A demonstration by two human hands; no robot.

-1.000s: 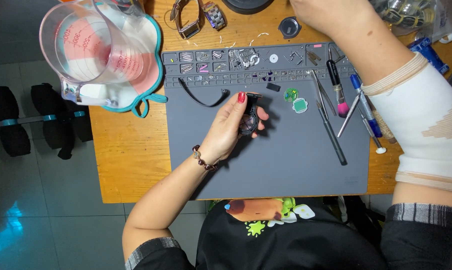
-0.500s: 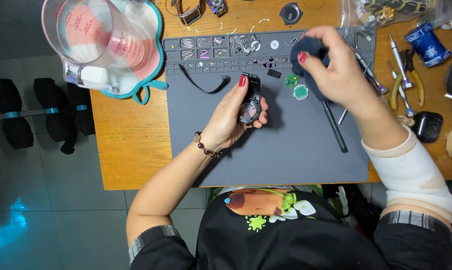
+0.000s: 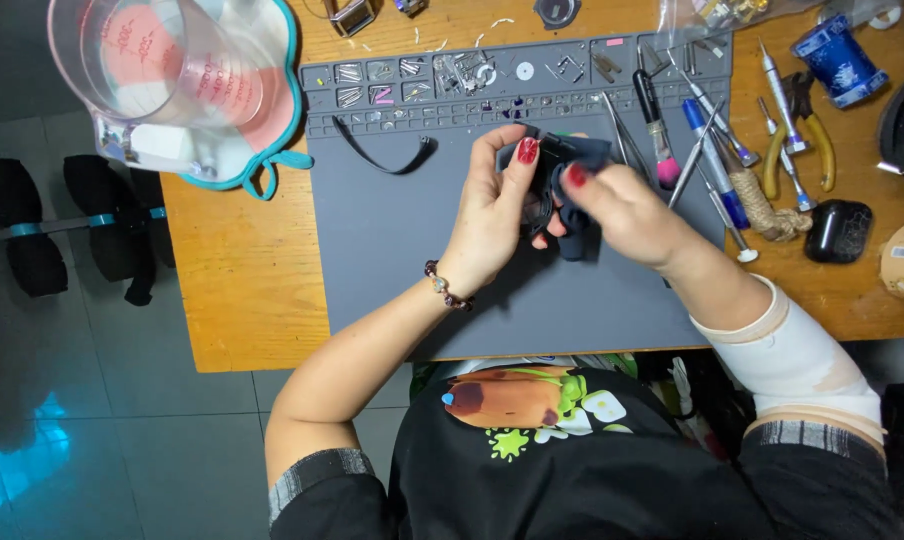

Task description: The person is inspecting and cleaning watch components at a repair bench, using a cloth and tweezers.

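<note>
My left hand (image 3: 487, 215) pinches a small dark round piece (image 3: 538, 208), maybe a watch body, over the middle of the grey work mat (image 3: 392, 260). My right hand (image 3: 627, 215) presses a dark blue cloth (image 3: 575, 238) against that piece, so most of it is hidden. The two hands touch over the mat's upper middle. A bead bracelet (image 3: 442, 285) sits on my left wrist.
A clear measuring jug (image 3: 162, 80) stands at the table's far left corner. A black strap (image 3: 387, 160) lies on the mat. Screwdrivers, tweezers (image 3: 707, 150), pliers (image 3: 807, 125), a blue canister (image 3: 830, 55) and a black block (image 3: 837, 230) crowd the right side. Dumbbells (image 3: 32, 230) lie on the floor.
My right hand came back from the far right of the table holding the dark cloth and has closed it onto the piece in my left hand, which stayed roughly over the same part of the mat.
</note>
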